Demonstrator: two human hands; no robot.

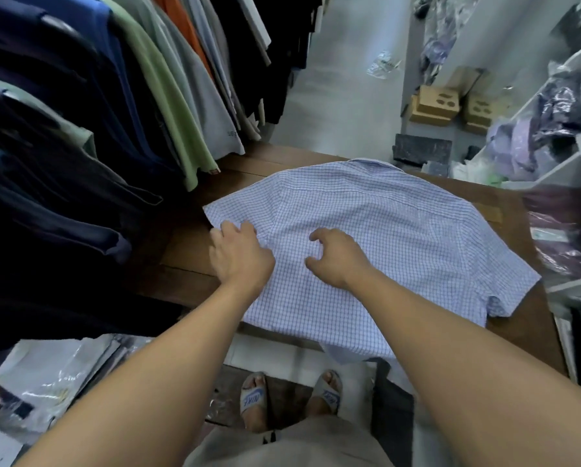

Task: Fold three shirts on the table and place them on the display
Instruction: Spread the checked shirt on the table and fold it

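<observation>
The checked shirt (383, 237) lies back-up on the tabletop (188, 257), hem over the near edge; it looks light and soft, so sleeve seams suit holding. The left hand (241, 254) curls at the left sleeve, pinching or not I cannot tell; the right hand (339, 257) presses with half-bent, released fingers (317, 234); beyond, hanging clothes (167, 106) crowd the left edge.

Brown wood table (188, 254) w/ checked shirt (400, 230) spread flat, back up.
</observation>
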